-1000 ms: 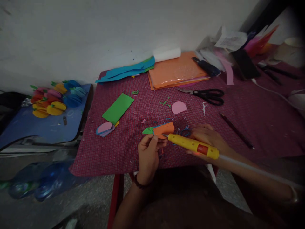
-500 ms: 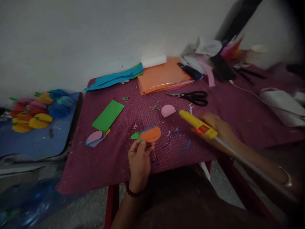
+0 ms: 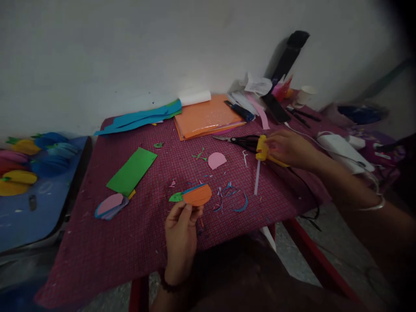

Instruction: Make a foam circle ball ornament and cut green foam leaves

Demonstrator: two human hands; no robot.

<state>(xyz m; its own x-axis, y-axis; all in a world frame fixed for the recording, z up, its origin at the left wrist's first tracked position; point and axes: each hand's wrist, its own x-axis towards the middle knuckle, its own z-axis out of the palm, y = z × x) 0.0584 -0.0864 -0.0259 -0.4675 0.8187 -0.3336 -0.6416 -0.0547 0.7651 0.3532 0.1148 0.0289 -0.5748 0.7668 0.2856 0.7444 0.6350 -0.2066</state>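
Pinching the orange cutout [image 3: 196, 196] at lower centre, our left hand [image 3: 180, 225] holds it just above the worktop [image 3: 143, 242]. Our right hand [image 3: 286, 147], clamped on the yellow glue gun [image 3: 264, 151], has swung off it to the scissors [image 3: 242, 141] at upper right.

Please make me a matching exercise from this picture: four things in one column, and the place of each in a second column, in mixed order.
1. glue gun
2. orange paper cutout
3. scissors
4. green paper rectangle

A. flat on the cloth, leftmost of the four
B. in the left hand
C. in the right hand
D. on the cloth, just in front of the orange sheets

Pairs: 1-C, 2-B, 3-D, 4-A.
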